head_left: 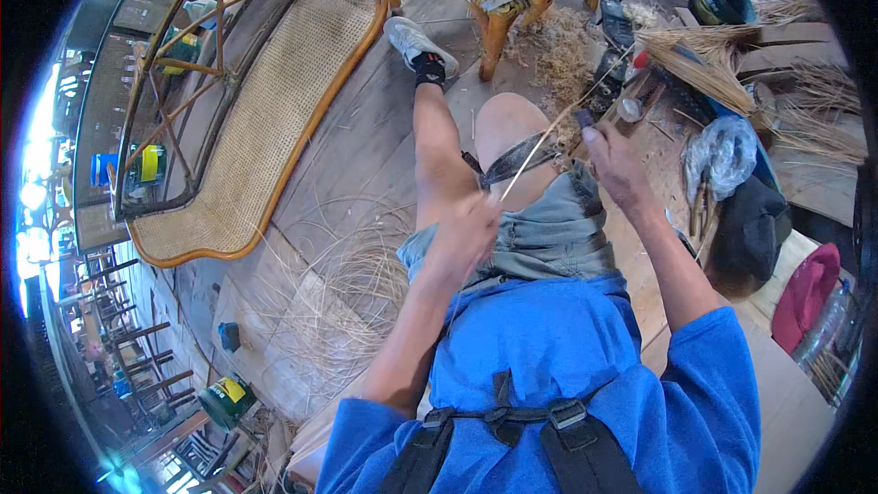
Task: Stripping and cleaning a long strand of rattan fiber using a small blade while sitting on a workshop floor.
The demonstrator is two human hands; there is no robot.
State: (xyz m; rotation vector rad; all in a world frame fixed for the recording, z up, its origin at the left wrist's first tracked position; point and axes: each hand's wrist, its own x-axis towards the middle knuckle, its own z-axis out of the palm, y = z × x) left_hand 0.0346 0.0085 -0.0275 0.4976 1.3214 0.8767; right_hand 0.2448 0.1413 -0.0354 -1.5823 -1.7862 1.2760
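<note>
My left hand [466, 233] is closed on one end of a long pale rattan strip [532, 157], just above my lap. The strip slants up and to the right, across my bare thigh and past my right hand. My right hand [619, 165] is closed around a small dark tool [583, 117], its thumb along it; the grip hides most of the tool, so its exact kind is unclear. Beneath the strip, a dark band [519, 159] lies over my thigh.
Coils of loose rattan strips [338, 284] lie on the floor at left. A woven cane chair part [274, 101] leans beyond them. Bundled strips [700, 73], a clear plastic bag [721, 157] and a dark cap [750, 229] are at right. Wood shavings [567, 59] cover floor ahead.
</note>
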